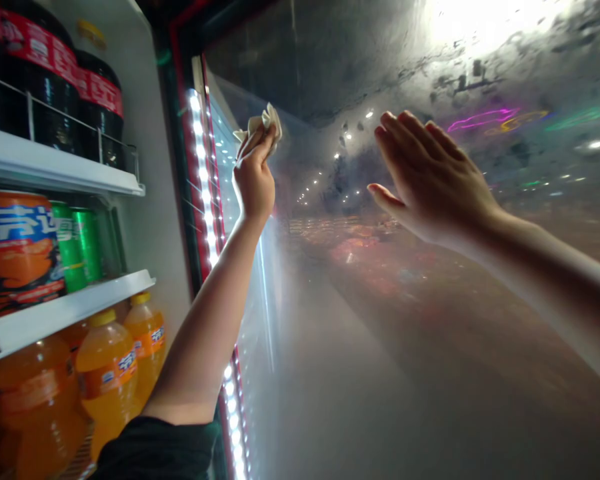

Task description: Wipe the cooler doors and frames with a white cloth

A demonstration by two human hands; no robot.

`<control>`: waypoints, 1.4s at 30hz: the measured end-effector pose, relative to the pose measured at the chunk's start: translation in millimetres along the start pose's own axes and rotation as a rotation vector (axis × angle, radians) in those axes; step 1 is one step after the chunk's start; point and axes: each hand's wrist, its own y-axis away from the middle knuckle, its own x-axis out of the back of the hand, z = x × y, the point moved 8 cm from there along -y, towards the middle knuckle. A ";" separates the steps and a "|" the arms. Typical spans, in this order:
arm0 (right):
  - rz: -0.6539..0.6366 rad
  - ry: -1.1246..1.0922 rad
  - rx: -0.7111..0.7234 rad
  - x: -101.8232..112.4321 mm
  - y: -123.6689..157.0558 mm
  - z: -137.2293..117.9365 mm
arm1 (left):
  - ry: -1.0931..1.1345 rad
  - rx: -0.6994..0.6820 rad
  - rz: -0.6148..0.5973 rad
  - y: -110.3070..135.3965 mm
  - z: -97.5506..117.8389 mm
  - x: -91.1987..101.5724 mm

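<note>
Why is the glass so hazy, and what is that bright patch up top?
Head view: the glass door is fogged, blurring coloured lights and reflections on it; glare whites out its upper right; the LED strip blooms white; the left hand and cloth look sharp, the right hand softer.

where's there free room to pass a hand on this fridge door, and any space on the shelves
The fogged glass door is bare below the right hand and between it and the left hand gripping the cloth. The shelves are crowded with orange bottles, cans and dark bottles.
</note>
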 end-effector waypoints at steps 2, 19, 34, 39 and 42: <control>-0.011 0.000 -0.003 0.0 -0.5 -0.4 | -0.002 -0.027 -0.028 -2.8 12.9 -10.0; -0.005 -0.074 0.040 -5.3 1.4 7.3 | -0.010 -0.077 0.008 -10.7 25.3 -24.2; 0.097 0.045 0.154 -6.2 5.1 2.9 | -0.171 -0.218 0.100 11.5 35.6 -23.3; 0.137 0.053 0.174 -5.6 6.5 0.9 | -0.195 -0.320 -0.001 -25.3 47.2 -44.9; 0.138 0.037 0.178 -5.4 6.0 2.8 | -0.195 -0.297 0.039 -37.7 35.1 -31.3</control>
